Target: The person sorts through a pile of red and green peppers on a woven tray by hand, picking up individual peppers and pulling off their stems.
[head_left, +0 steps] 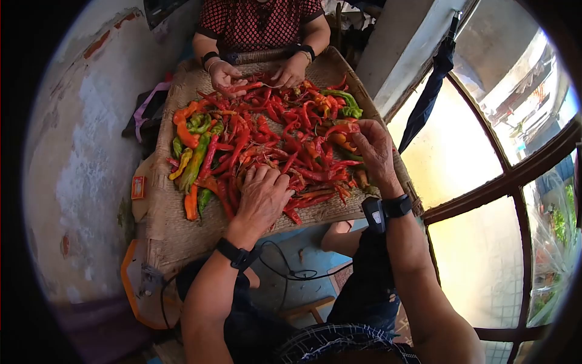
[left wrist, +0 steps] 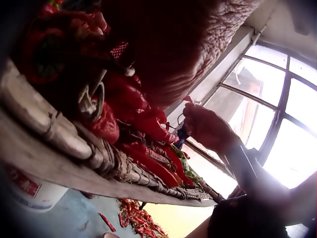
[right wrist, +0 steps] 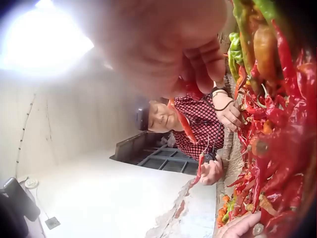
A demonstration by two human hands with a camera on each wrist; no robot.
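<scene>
Red peppers [head_left: 242, 136] lie heaped on a woven tray [head_left: 163, 224], with green and orange ones [head_left: 191, 167] at its left. My left hand [head_left: 262, 197] rests on the near middle of the heap, its fingertips down among the peppers; whether it grips one is hidden. Above the tray's right side, my right hand [head_left: 377, 151] pinches a red pepper [head_left: 345, 128] between thumb and fingers. In the right wrist view that pepper [right wrist: 182, 121] hangs from my fingers [right wrist: 205, 64].
Across the tray a person in a patterned shirt [head_left: 260, 30] handles peppers with both hands. A folded umbrella [head_left: 429, 85] hangs at the right by the window [head_left: 473, 261]. Cables [head_left: 297, 273] lie below the tray; more red peppers [left wrist: 138, 218] are on the floor.
</scene>
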